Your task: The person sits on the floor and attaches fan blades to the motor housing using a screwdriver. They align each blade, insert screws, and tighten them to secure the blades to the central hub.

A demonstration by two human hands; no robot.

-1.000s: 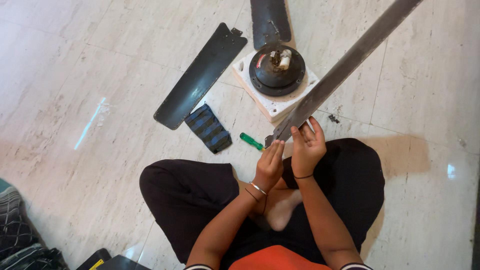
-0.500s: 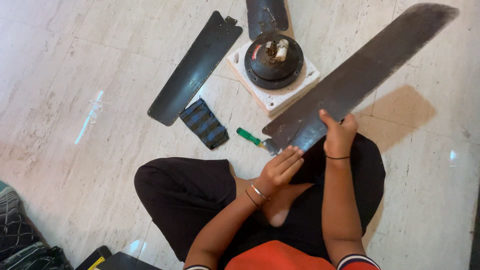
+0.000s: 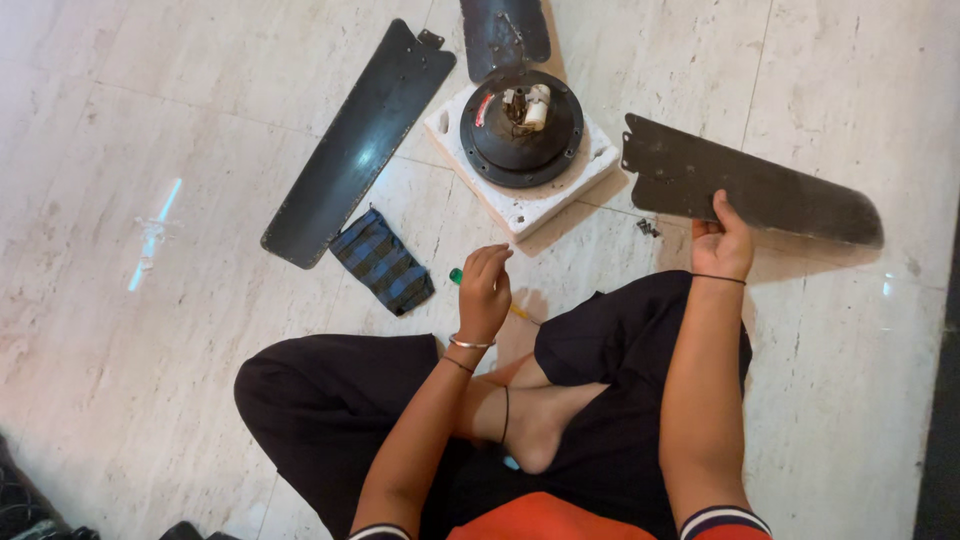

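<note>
I sit cross-legged on a pale tiled floor. My right hand (image 3: 722,243) grips the near edge of a dark fan blade (image 3: 760,190) that lies almost flat to the right of the black fan motor (image 3: 521,126). The motor rests on a white foam block (image 3: 520,205). My left hand (image 3: 485,293) hovers with loosely curled fingers over a green-handled screwdriver (image 3: 458,277), holding nothing that I can see. A second dark blade (image 3: 355,147) lies on the floor to the left. A third blade (image 3: 505,32) lies behind the motor.
A folded blue-and-black striped cloth (image 3: 381,260) lies left of the screwdriver. Small dark screws (image 3: 647,228) sit on the floor near the held blade. A dark strip (image 3: 943,400) runs along the right edge. My knees fill the lower middle.
The blade swung from upright in front of me down and to the right of the motor. My left hand let go of it and moved over the screwdriver.
</note>
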